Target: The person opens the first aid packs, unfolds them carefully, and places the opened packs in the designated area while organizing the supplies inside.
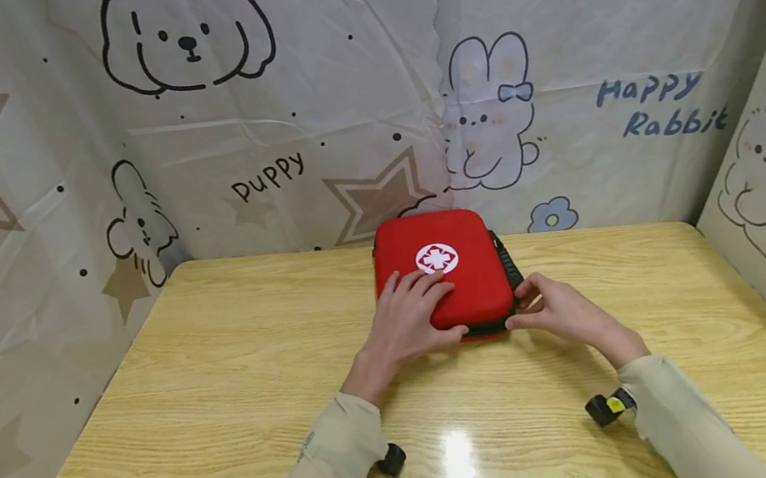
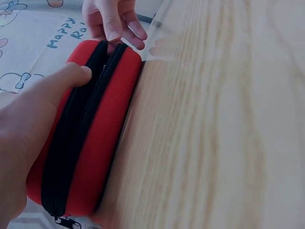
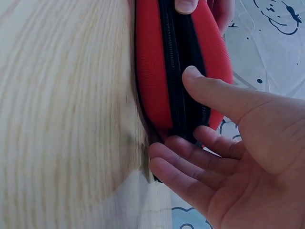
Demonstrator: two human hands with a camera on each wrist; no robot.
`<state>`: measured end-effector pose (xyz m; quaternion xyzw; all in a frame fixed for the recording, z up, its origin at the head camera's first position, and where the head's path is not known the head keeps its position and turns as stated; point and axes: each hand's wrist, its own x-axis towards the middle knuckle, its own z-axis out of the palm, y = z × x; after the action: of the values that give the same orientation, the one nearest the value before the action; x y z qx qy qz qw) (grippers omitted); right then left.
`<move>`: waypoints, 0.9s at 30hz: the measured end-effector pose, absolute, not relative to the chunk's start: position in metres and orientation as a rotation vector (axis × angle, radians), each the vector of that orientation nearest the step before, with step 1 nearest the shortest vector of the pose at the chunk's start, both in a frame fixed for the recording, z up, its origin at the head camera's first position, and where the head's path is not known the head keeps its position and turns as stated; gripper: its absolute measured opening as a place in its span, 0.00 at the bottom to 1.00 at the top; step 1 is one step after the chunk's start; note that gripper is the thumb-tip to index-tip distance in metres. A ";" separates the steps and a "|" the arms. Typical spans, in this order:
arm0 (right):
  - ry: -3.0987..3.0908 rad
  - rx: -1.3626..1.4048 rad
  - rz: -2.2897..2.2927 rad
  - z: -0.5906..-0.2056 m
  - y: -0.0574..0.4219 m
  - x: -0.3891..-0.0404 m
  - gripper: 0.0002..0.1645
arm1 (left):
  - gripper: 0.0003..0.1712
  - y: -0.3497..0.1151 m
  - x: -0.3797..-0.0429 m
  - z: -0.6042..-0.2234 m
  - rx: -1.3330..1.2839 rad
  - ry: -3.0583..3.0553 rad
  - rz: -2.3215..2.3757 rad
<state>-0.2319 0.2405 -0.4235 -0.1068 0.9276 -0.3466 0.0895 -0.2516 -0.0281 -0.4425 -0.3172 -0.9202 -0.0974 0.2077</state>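
Observation:
A red first-aid case (image 1: 477, 282) with a white cross emblem (image 1: 436, 254) lies flat at the far side of the table. My left hand (image 1: 407, 319) rests on its lid, fingers spread over the top, and the thumb touches the black zipper band (image 2: 71, 138) along the front. At the front right corner, my right hand (image 1: 563, 313) holds the case lightly, thumb on the band and curved fingers around the corner. Both toothed zipper edges show apart in the left wrist view, and a zipper pull (image 2: 66, 222) hangs at the left end.
The wooden table (image 1: 242, 398) meets a printed cloth backdrop (image 1: 322, 55) right behind the case. A black strap (image 1: 505, 256) runs along the case's right side. Black wrist cameras (image 1: 392, 461) sit under both sleeves.

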 end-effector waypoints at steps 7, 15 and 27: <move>2.767 -0.373 -1.043 -0.430 0.241 -0.234 0.29 | 0.34 -0.030 -0.252 -0.440 -0.847 -2.532 -0.297; 2.808 -0.499 -1.014 -0.432 0.240 -0.235 0.27 | 0.30 -0.033 -0.254 -0.437 -0.815 -2.390 -0.387; 2.813 -0.499 -1.014 -0.432 0.240 -0.235 0.26 | 0.27 -0.052 -0.261 -0.425 -0.683 -2.150 -0.640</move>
<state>-0.2355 0.2403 -0.4318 -0.1643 0.9264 -0.3341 0.0551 -0.2613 -0.0516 -0.4248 -0.2683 -0.8452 -0.2515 0.3879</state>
